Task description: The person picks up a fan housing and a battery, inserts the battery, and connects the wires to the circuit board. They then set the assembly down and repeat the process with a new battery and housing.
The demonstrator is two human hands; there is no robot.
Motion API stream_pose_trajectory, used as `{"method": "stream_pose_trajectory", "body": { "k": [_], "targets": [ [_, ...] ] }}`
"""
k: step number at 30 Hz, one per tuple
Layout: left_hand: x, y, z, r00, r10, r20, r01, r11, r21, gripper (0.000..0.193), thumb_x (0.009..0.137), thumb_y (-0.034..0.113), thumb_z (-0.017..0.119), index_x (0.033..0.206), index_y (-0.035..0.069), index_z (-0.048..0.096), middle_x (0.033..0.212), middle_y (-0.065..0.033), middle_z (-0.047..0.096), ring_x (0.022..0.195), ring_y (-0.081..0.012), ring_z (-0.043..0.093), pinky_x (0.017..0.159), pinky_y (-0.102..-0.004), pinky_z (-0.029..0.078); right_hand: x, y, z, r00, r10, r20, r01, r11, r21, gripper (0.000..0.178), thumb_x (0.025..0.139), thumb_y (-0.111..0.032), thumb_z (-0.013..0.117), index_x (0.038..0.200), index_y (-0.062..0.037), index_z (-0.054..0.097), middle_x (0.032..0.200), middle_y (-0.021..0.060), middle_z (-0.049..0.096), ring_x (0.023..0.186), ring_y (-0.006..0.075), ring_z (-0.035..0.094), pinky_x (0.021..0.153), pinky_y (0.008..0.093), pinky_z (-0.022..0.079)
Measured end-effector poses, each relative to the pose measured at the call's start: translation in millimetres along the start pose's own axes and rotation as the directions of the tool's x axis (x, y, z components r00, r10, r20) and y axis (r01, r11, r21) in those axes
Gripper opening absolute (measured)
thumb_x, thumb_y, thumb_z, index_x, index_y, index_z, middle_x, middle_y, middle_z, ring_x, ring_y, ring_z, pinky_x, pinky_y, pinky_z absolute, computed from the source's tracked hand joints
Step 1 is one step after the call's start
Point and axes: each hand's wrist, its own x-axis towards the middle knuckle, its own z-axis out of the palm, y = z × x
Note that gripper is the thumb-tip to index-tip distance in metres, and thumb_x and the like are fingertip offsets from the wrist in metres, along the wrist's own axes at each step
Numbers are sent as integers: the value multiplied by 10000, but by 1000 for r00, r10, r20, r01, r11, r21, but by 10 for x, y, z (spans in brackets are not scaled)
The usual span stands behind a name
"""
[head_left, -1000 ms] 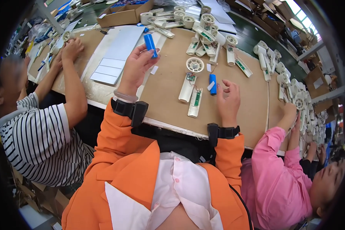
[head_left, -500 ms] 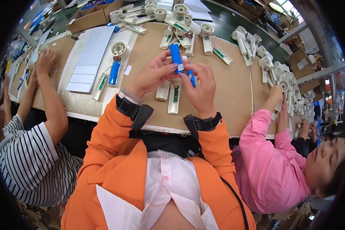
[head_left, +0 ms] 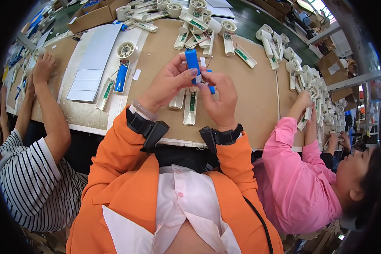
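My left hand (head_left: 167,84) holds a blue cylindrical battery (head_left: 191,59) upright between thumb and fingers above the table. My right hand (head_left: 221,101) pinches its lower end, where a small white sticker (head_left: 198,78) shows at the fingertips. A second blue piece (head_left: 212,89) is partly hidden behind my right fingers; whether I hold it cannot be made out. Below my hands lie a white handle shell (head_left: 190,112) with a green circuit board and a plain white shell (head_left: 177,101). To the left, another blue battery (head_left: 121,78) sits in the handle of a small white fan (head_left: 126,50).
White sheets (head_left: 95,59) lie at left, near a loose white sticker (head_left: 136,74). Fan parts (head_left: 197,27) pile up at the far side beside a cardboard box (head_left: 99,15). People work on both sides; one in a pink sleeve (head_left: 283,139) handles fan parts at right.
The battery has turned slightly in my fingers, and my right fingertips have closed further over its lower end with the sticker. The whole view has shifted a little.
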Motion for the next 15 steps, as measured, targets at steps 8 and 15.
{"method": "stream_pose_trajectory", "body": {
  "k": [8,15],
  "targets": [
    [-15,-28,16,999,45,26,-47,998,50,354,907,110,684,1225,93,532,1133,-50,628,1017,-156,625,861,-321,544,-24,10,-1,980,172,95,-180,981,78,201,828,-80,735,999,-34,639,883,43,632,760,118,566,665,246,442],
    [-28,-13,20,998,48,38,-50,997,55,361,892,106,701,1215,99,541,1120,-44,634,1007,-149,628,845,-306,547,-59,56,-8,971,206,125,-230,948,219,171,858,-64,707,1010,-21,644,912,22,629,769,95,556,673,227,438]
  ]
}}
